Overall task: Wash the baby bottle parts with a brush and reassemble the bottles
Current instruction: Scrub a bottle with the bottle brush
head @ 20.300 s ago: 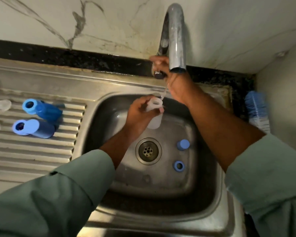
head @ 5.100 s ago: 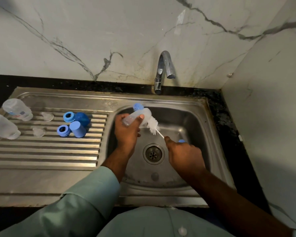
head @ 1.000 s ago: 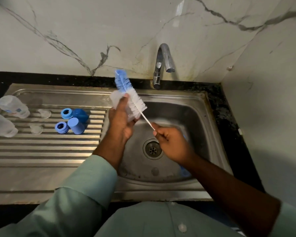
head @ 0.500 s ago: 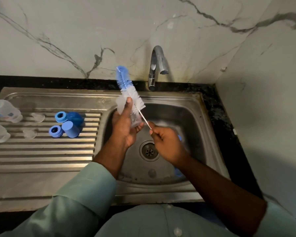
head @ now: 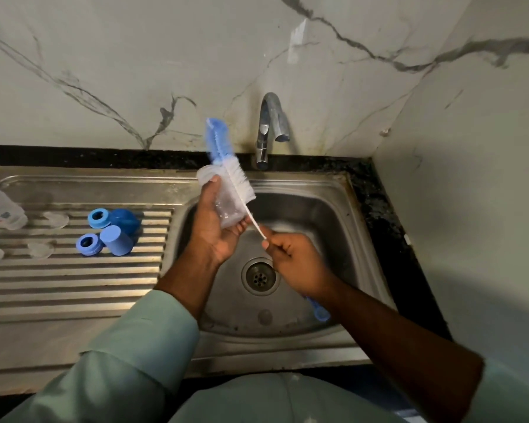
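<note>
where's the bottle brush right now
In the head view the bottle brush is mid-frame above the sink, alongside the clear bottle, just left of the tap.

The sink [head: 333, 190] is brushed steel, dull and water-marked; its ribbed drainboard [head: 74, 285] shines in bands. Behind the sink, the tap [head: 268, 129] is glossy chrome and the wall [head: 196, 56] polished veined marble. The bottle [head: 226, 206] is cloudy clear plastic, the brush [head: 226, 160] soft-bristled. On the drainboard, the caps [head: 116, 239] are matt blue plastic.
</note>
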Available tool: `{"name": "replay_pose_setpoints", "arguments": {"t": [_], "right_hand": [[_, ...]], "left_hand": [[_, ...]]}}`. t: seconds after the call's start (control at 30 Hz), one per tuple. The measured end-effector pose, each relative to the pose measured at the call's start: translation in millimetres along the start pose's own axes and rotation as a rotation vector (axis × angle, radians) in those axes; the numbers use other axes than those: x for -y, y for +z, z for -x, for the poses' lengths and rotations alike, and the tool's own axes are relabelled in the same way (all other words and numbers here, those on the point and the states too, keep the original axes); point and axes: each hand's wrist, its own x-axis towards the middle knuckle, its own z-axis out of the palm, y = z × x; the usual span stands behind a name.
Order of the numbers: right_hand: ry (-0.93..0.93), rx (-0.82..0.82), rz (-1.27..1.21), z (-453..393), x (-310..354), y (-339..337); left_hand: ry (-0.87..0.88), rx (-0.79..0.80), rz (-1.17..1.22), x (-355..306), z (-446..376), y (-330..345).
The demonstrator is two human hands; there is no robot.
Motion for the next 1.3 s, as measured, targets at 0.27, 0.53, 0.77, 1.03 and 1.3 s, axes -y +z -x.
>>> {"name": "replay_pose_setpoints", "arguments": {"t": [0.27, 0.53, 0.77, 1.03, 1.3], "right_hand": [[0.074, -0.031, -0.158, 4.4, 5.7, -3.7], [0.108, 0.014, -0.176, 18.6, 14.9, -6.2], [0.094, 0.083, -0.148, 27.3, 16.3, -9.2], [0.091, 0.084, -0.080, 30.7, 4.9, -7.3], [-0.056, 0.076, 0.224, 17.7, 0.7, -10.6]], "left_hand": [[-0.089, 0.306, 0.002, -10.5, -0.1, 1.1], [-0.066, 0.368, 0.115, -15.3, -9.2, -4.9], [-0.043, 0.340, 0.199, -23.5, -15.2, -13.1], [-0.038, 0.087, 0.151, -14.5, -17.7, -20.6], [-0.051, -0.117, -0.044, 2.9, -9.3, -13.4]]}}
